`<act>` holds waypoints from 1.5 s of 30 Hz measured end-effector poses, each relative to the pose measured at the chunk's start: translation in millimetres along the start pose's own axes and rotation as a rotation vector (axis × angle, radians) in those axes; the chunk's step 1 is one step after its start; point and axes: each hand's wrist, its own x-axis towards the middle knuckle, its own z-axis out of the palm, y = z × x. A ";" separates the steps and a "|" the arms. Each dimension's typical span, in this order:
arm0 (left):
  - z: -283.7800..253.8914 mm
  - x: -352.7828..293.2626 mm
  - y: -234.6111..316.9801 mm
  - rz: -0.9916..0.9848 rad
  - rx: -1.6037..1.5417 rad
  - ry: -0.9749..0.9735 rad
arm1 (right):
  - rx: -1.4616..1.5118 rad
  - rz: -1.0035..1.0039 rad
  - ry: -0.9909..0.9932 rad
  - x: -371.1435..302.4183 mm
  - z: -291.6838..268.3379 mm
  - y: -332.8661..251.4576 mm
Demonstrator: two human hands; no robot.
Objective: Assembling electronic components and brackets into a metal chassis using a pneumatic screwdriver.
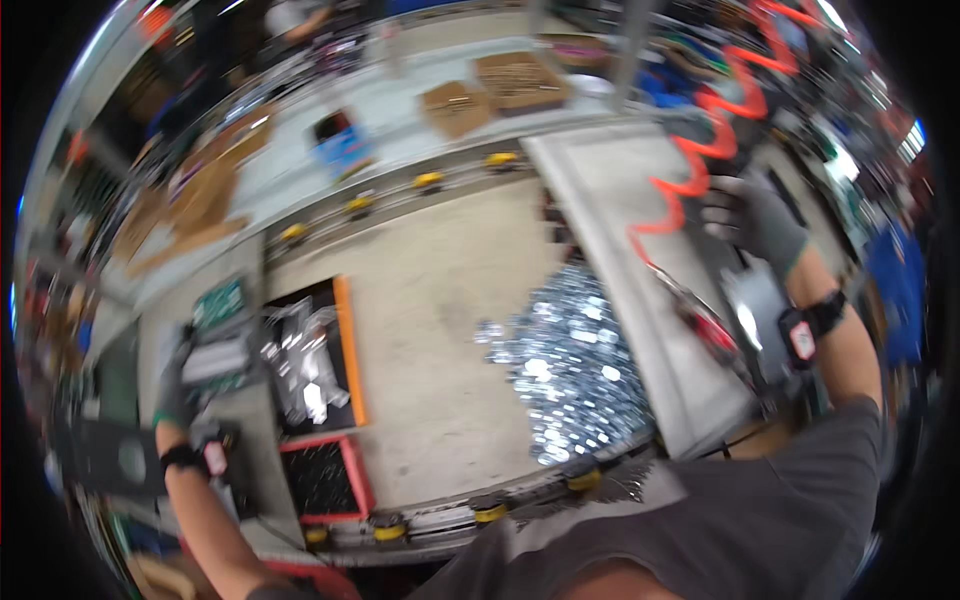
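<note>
My left hand (175, 385), in a grey glove, is at the left bench beside a pale grey block-shaped thing (216, 360). Its fingers are smeared by motion, so whether they grip the block cannot be made out. Green circuit boards (218, 303) lie just beyond it. On the far right, my right hand (755, 222), also gloved in grey, is raised with its fingers apart and slightly bent; nothing shows in them. An orange coiled air hose (690, 165) hangs just left of that hand. From its end a red-handled tool (712, 335) rests over the light grey side surface (620, 190).
A heap of small shiny metal parts (575, 370) covers the right side of the beige worktop (430, 300). At its left are an orange-edged black tray (350, 350) with clear plastic bags and a red bin (358, 475) of dark small pieces. Cardboard boxes (520, 82) stand on the far shelf.
</note>
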 end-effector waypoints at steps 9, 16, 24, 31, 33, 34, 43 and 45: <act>91.1 -14.3 29.8 0.452 1.503 0.423 | -1.671 0.099 0.237 -144.9 -44.6 132.2; 179.9 -150.5 -16.4 0.312 1.825 -0.095 | -1.435 -0.036 0.357 -121.4 -22.4 141.0; 138.8 -177.3 -60.6 0.141 1.620 -0.131 | -1.451 -0.207 0.234 -121.9 50.7 174.9; 117.8 -151.9 -76.6 0.274 1.598 -0.031 | -1.433 -0.126 0.251 -93.6 20.4 157.7; 87.4 -166.0 -95.0 0.437 1.662 -0.031 | -1.420 -0.198 0.257 -89.7 10.3 152.1; 78.9 -150.3 -107.0 0.021 1.545 0.145 | -1.406 -0.243 0.232 -91.4 -3.6 147.9; 222.4 -218.0 -73.8 0.252 1.450 0.140 | -1.514 -0.185 0.457 -66.4 -166.8 112.0; 246.3 -227.8 -67.7 0.199 1.381 0.169 | -1.527 -0.150 0.468 -40.7 -180.4 101.2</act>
